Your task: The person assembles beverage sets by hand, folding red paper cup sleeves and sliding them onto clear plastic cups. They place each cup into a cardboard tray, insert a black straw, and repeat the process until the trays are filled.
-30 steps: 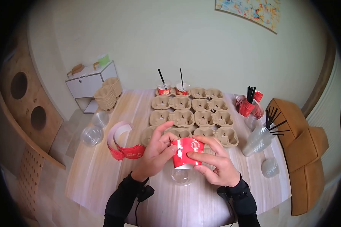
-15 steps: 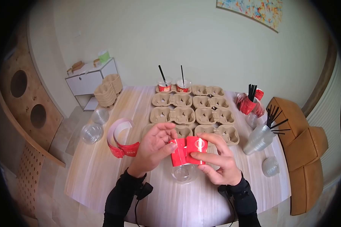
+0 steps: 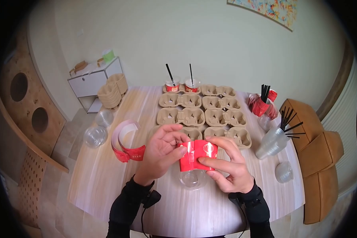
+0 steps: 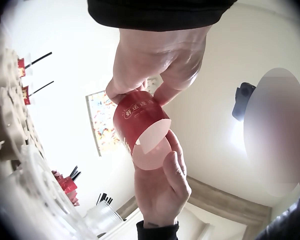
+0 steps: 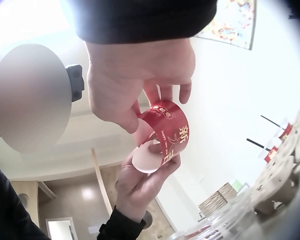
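Facing each other, left hand (image 3: pixel 158 156) and right hand (image 3: pixel 232 168) pinch a red cup sleeve (image 3: pixel 202 151).

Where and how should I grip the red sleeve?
The red sleeve is probably best pinched at opposite side walls, left hand from the left, right hand from the right: it's a thin curved band whose seam lies between them.

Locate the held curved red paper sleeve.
The sleeve is central in the head view, between left hand and right hand, pictured above the round clear plastic cup.
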`<state>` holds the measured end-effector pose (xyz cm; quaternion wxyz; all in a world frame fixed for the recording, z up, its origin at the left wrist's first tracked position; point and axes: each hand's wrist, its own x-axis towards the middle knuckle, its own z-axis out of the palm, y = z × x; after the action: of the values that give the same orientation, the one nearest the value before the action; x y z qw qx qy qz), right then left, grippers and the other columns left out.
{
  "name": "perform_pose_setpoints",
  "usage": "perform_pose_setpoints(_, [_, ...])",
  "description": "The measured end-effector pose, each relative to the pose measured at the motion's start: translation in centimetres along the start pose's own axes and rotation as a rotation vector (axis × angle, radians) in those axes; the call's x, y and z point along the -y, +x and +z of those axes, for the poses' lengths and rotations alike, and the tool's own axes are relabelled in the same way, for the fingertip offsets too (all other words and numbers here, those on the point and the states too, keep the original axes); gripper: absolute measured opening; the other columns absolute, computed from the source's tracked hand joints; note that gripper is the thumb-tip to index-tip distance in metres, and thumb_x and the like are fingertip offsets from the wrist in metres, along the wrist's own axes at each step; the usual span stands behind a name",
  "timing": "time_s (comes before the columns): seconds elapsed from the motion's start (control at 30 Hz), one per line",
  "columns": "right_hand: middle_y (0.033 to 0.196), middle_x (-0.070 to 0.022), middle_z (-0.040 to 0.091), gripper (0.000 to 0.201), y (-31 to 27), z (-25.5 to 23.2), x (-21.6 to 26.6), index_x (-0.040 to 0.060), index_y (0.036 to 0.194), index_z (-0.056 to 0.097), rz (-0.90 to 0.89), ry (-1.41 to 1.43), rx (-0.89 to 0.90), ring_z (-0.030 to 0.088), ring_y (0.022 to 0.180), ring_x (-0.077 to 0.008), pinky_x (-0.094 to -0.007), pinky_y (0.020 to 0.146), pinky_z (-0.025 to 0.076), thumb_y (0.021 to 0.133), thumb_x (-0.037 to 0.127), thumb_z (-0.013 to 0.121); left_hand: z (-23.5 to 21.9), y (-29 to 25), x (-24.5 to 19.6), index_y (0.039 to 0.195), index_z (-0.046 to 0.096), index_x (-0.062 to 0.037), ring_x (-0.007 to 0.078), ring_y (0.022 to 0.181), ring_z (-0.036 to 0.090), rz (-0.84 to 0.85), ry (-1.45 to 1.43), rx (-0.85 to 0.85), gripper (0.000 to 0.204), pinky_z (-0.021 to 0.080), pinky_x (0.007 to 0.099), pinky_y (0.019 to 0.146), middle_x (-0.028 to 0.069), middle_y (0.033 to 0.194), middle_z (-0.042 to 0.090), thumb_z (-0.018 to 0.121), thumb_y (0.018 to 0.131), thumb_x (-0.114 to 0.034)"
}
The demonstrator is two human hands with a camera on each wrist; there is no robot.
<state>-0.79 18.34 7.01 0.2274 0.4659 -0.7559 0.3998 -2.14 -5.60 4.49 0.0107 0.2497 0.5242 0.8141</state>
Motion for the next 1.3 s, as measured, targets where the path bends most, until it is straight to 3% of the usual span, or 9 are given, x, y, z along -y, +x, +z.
perform_pose_setpoints(0.07, [0.135, -0.0217, 0.055, 0.031, -0.1, 0.3, -0.2, 0.0088, 0.108, 0.077, 0.015, -0.04, 0.013, 0.055, 0.119, -0.0377, -0.0468, 0.102, 0.042, 0.078, 0.016, 0.073, 0.1, 0.0, 0.0, 0.136, 0.04, 0.0001, 0.0148, 0.106, 0.059, 0.005, 0.007, -0.014, 0.05, 0.05, 0.0298, 0.092, 0.0127, 0.114, 0.061, 0.059, 0.091, 0.009])
perform_pose_setpoints(0.37, [0.133, -0.0215, 0.054, 0.034, 0.0, 0.6, -0.1, 0.0073, 0.109, 0.074, -0.009, -0.071, -0.008, 0.055, 0.113, -0.0386, -0.0462, 0.097, 0.045, 0.075, 0.009, 0.074, 0.7, 0.0, -0.2, 0.136, 0.041, -0.0004, 0.013, 0.1, 0.06, -0.023, 0.029, -0.089, 0.054, 0.051, 0.0288, 0.09, 0.009, 0.105, 0.06, 0.062, 0.087, 0.007])
perform_pose_setpoints(0.5, [0.131, -0.0211, 0.054, 0.034, -0.2, 1.1, -0.4, 0.0076, 0.11, 0.073, 0.032, -0.033, -0.034, 0.057, 0.111, -0.0375, -0.0443, 0.095, 0.046, 0.076, 0.011, 0.076, 0.5, 0.2, 0.5, 0.137, 0.04, -0.0009, 0.012, 0.099, 0.06, -0.014, 0.009, -0.035, 0.055, 0.05, 0.028, 0.09, 0.0082, 0.104, 0.06, 0.063, 0.087, 0.006])
perform_pose_setpoints(0.67, [0.125, -0.0177, 0.057, 0.04, -0.6, 2.2, -1.2, 0.006, 0.108, 0.064, 0.117, 0.232, -0.027, 0.059, 0.108, -0.0322, -0.0378, 0.093, 0.048, 0.073, 0.01, 0.084, 0.8, -0.2, 0.9, 0.14, 0.036, -0.001, 0.0114, 0.101, 0.058, -0.109, -0.125, 0.074, 0.055, 0.047, 0.0282, 0.094, 0.0051, 0.104, 0.06, 0.064, 0.093, 0.003])
perform_pose_setpoints(0.87, [0.108, -0.0111, 0.057, 0.036, -1.7, 3.3, -1.8, 0.0055, 0.101, 0.06, 0.232, 0.572, -0.086, 0.058, 0.098, -0.025, -0.033, 0.087, 0.046, 0.071, -0.003, 0.078, 1.3, -0.5, 0.7, 0.14, 0.035, 0.0001, 0.0102, 0.1, 0.057, -0.151, 0.001, 0.151, 0.055, 0.043, 0.0287, 0.1, 0.0017, 0.1, 0.059, 0.064, 0.094, -0.001])
perform_pose_setpoints(1.0, [0.106, -0.0105, 0.056, 0.034, -1.7, 3.0, -1.2, 0.005, 0.099, 0.061, 0.245, 0.567, -0.089, 0.058, 0.093, -0.0241, -0.0308, 0.084, 0.046, 0.071, -0.006, 0.075, 0.8, -0.4, 0.8, 0.141, 0.035, 0.0004, 0.0093, 0.102, 0.056, -0.15, 0.122, 0.226, 0.054, 0.04, 0.0285, 0.103, 0.0001, 0.098, 0.058, 0.063, 0.095, -0.005])
perform_pose_setpoints(1.07, [0.107, -0.0113, 0.056, 0.033, -1.6, 2.8, -1.0, 0.0052, 0.101, 0.066, 0.244, 0.462, -0.066, 0.058, 0.094, -0.0239, -0.0315, 0.083, 0.047, 0.071, -0.005, 0.075, 0.8, -0.6, 0.2, 0.143, 0.034, 0.0001, 0.0097, 0.106, 0.056, -0.167, -0.019, 0.306, 0.054, 0.04, 0.0282, 0.103, 0.0007, 0.104, 0.062, 0.061, 0.097, -0.007])
perform_pose_setpoints(1.17, [0.11, -0.0134, 0.055, 0.036, -0.9, 2.2, -0.5, 0.0065, 0.108, 0.07, 0.097, 0.23, -0.053, 0.059, 0.095, -0.0249, -0.0331, 0.083, 0.049, 0.073, -0.001, 0.077, 0.7, -0.8, -0.6, 0.145, 0.033, -0.0013, 0.0106, 0.108, 0.057, -0.247, 0.023, 0.211, 0.054, 0.042, 0.0286, 0.101, 0.0031, 0.112, 0.064, 0.059, 0.098, -0.007])
perform_pose_setpoints(1.3, [0.113, -0.016, 0.053, 0.04, -0.8, 2.2, -0.3, 0.008, 0.113, 0.072, 0.033, 0.134, -0.06, 0.059, 0.097, -0.0283, -0.0361, 0.084, 0.05, 0.074, 0.005, 0.079, 0.6, -0.6, -0.4, 0.146, 0.033, -0.0029, 0.0119, 0.109, 0.058, -0.23, -0.017, 0.188, 0.053, 0.044, 0.0284, 0.099, 0.0057, 0.118, 0.065, 0.058, 0.099, -0.008])
